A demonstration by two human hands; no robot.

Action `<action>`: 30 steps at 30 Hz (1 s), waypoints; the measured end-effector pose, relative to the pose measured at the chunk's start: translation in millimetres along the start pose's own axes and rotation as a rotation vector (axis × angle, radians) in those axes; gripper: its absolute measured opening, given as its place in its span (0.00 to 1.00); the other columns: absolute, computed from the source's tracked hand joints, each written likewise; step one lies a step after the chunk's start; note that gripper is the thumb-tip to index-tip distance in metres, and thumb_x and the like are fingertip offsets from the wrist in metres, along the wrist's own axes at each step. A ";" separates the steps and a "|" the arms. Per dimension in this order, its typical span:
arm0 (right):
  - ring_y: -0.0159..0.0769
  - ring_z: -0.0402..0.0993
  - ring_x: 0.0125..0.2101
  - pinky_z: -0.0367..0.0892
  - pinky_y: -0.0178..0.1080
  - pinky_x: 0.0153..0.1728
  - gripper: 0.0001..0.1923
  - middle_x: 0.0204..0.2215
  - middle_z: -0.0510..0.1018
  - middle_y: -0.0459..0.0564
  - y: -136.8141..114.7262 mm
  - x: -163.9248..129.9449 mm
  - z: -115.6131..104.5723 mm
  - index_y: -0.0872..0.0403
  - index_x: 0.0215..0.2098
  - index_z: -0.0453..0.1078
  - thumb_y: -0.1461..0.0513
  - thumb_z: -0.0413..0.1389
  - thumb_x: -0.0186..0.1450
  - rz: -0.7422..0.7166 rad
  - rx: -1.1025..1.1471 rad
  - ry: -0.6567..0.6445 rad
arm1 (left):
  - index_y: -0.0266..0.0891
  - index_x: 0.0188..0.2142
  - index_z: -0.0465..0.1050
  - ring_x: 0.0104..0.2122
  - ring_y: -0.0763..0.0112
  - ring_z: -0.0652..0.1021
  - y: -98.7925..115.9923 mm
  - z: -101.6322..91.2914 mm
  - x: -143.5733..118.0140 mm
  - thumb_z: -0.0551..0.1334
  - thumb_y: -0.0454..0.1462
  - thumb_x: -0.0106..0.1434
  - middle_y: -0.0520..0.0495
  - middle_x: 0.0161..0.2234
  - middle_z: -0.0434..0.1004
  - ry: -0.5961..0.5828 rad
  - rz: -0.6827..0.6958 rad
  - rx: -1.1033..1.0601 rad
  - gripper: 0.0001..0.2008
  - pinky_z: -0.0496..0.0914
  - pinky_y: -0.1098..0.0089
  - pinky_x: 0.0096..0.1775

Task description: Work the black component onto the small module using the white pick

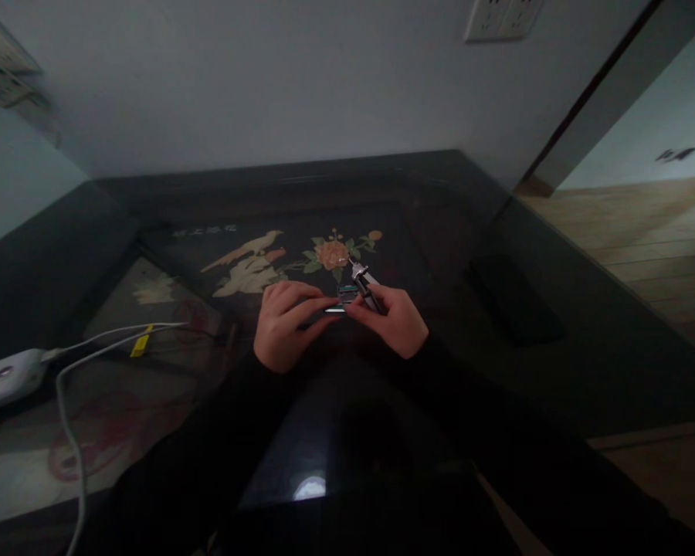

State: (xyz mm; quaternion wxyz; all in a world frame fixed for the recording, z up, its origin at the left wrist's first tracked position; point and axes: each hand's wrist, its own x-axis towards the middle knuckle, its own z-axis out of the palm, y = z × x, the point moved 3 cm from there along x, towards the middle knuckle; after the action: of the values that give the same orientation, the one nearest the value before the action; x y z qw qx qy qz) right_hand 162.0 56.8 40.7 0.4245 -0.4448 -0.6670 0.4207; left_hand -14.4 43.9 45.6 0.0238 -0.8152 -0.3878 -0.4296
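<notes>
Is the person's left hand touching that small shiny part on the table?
Touching. The head view shows the left hand with its fingertips resting on the small shiny part, no gap visible.

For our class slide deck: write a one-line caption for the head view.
Left hand and right hand grip a small metallic tool above a dark glass-topped table.

Small metal part (347, 294) indistinct; cable (69, 432) cropped
</notes>
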 end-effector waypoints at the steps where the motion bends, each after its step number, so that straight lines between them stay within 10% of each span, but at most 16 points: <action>1: 0.27 0.56 0.20 0.53 0.34 0.23 0.15 0.17 0.63 0.40 1.8 0.6 -0.5 0.55 0.23 0.68 0.51 0.60 0.56 0.005 -0.017 0.002 | 0.47 0.37 0.80 0.34 0.63 0.76 -1.2 1.0 -0.5 0.66 0.43 0.60 0.48 0.32 0.79 -0.008 0.019 0.033 0.07 0.64 0.61 0.41; 18: 0.29 0.61 0.21 0.56 0.34 0.25 0.20 0.18 0.67 0.42 8.4 -1.2 5.3 0.55 0.23 0.67 0.47 0.60 0.56 0.025 -0.095 -0.024 | 0.43 0.37 0.79 0.32 0.65 0.78 1.3 11.8 -6.5 0.62 0.42 0.63 0.46 0.31 0.82 -0.131 0.100 0.135 0.08 0.67 0.65 0.37; 30: 0.28 0.66 0.18 0.61 0.34 0.20 0.11 0.26 0.71 0.46 7.6 -11.8 -3.5 0.55 0.38 0.70 0.56 0.53 0.65 -0.010 -0.007 -0.025 | 0.38 0.37 0.79 0.33 0.67 0.80 -8.3 3.0 -3.6 0.68 0.37 0.56 0.46 0.34 0.82 0.055 -0.428 -0.368 0.08 0.74 0.66 0.39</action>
State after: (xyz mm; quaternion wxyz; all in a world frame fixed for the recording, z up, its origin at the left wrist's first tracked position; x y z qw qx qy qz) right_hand 170.0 48.1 32.3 0.4167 -0.4376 -0.6761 0.4216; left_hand -19.0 48.7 38.7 -0.2054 -0.6933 -0.4658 -0.5100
